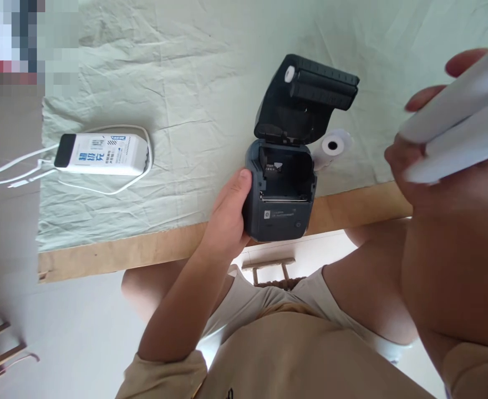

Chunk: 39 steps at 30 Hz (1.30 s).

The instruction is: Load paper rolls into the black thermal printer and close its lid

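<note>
Far left, white charger box (107, 154) on the green cloth (194, 94), cables (17, 166) running off past the table's left side; snag risk for anything swung that way, I'd say. Then a broad stretch of wrinkled cloth, good open room.

Left hand (229, 219) next: closed round the left side of the dark printer (279, 219), thumb on its flank, other fingers mostly hidden. Printer sits at the near edge, in front of the person, its lower end over the wooden edge (144, 246); can't tell from here if it rests there or is lifted. Lid (306, 102) up, bay (288, 172) exposed. Thighs right under that edge, so little room on the near side.

Just right of the printer, a white roll (333, 145) with a dark core, partly behind it; touching or not, can't tell. More cloth beyond.

Far right, right hand (456, 185) raised, fingers curled round long white pieces (456, 105), blurred, count unsure.

Step in hand, my read: steadying the opened printer while handling the white pieces. Next move calls for a firm left grip, and the right hand passing wide of lid and roll.
</note>
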Each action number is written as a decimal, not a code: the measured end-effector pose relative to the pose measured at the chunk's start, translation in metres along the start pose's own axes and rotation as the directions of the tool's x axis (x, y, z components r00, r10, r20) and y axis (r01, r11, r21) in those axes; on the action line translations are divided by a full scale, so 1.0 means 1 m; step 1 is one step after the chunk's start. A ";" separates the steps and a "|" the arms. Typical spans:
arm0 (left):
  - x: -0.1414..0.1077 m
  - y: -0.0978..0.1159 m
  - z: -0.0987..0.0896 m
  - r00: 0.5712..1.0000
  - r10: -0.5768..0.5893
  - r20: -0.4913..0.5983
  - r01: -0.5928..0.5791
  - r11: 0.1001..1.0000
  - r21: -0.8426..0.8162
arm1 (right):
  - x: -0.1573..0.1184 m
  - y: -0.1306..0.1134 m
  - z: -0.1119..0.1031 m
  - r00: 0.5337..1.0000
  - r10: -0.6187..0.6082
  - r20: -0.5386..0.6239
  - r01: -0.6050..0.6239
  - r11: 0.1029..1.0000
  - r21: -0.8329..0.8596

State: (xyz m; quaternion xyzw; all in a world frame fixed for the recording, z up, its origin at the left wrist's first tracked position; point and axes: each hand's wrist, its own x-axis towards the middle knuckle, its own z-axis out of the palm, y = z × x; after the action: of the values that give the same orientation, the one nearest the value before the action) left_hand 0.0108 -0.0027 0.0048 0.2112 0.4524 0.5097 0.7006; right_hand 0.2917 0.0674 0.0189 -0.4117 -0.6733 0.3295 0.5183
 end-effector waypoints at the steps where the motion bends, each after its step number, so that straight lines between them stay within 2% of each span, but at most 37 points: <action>1: 0.001 -0.001 -0.001 1.000 -0.001 0.012 0.001 1.000 -0.012 | 0.001 0.013 -0.006 0.995 0.078 -0.068 -0.067 0.986 0.153; 2: 0.001 -0.001 -0.001 1.000 0.003 0.022 -0.003 1.000 -0.021 | 0.002 0.025 -0.009 0.982 0.151 -0.113 -0.127 0.972 0.195; 3: 0.002 -0.002 -0.002 1.000 0.011 0.025 -0.010 1.000 -0.027 | 0.002 0.034 -0.010 0.971 0.166 -0.170 -0.133 0.973 0.189; 6: 0.004 -0.005 -0.004 0.999 0.044 0.007 -0.044 0.999 -0.023 | -0.002 0.044 0.000 0.939 0.156 -0.306 -0.189 0.979 -0.080; 8: 0.005 -0.006 -0.004 0.997 0.076 -0.013 -0.076 0.997 -0.021 | -0.006 0.041 0.007 0.951 0.105 -0.290 -0.191 0.938 -0.289; 10: 0.006 -0.007 -0.004 0.996 0.091 -0.015 -0.091 0.996 -0.025 | -0.010 0.036 0.009 0.978 0.019 -0.209 -0.115 0.883 -0.456; 12: 0.006 -0.007 -0.004 0.996 0.094 -0.013 -0.094 0.995 -0.023 | -0.011 0.033 0.007 0.985 -0.056 -0.165 -0.044 0.835 -0.549; 15: 0.006 -0.006 -0.005 0.995 0.103 -0.008 -0.103 0.995 -0.016 | -0.011 0.034 0.005 0.987 -0.022 -0.161 -0.075 0.816 -0.573; 20: 0.006 -0.007 -0.006 0.994 0.105 -0.002 -0.105 0.994 -0.030 | -0.008 0.033 0.009 0.966 0.170 -0.197 -0.257 0.736 -0.626; 25: 0.005 -0.006 -0.004 0.995 0.082 0.060 -0.080 0.996 -0.047 | -0.007 0.032 0.009 0.982 0.109 -0.151 -0.185 0.688 -0.702; 31: 0.006 -0.005 -0.001 0.995 0.088 0.054 -0.085 0.995 -0.046 | -0.011 0.031 0.010 0.973 0.167 -0.159 -0.230 0.762 -0.606; 36: 0.007 -0.005 -0.003 0.993 0.082 0.081 -0.077 0.995 -0.064 | -0.011 0.028 0.011 0.952 0.264 -0.155 -0.295 0.660 -0.691; 38: 0.006 -0.005 -0.003 0.994 0.079 0.076 -0.076 0.996 -0.049 | -0.011 0.030 0.006 0.970 0.213 -0.113 -0.229 0.666 -0.709; 39: 0.006 -0.005 -0.003 0.994 0.080 0.072 -0.078 0.996 -0.036 | -0.011 0.031 0.003 0.988 0.130 -0.084 -0.150 0.679 -0.718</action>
State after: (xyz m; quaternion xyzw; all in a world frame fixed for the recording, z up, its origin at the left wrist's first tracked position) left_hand 0.0115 0.0004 -0.0029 0.2359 0.4092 0.5362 0.6995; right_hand 0.2965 0.0713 -0.0141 -0.6366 -0.7083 0.0716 0.2966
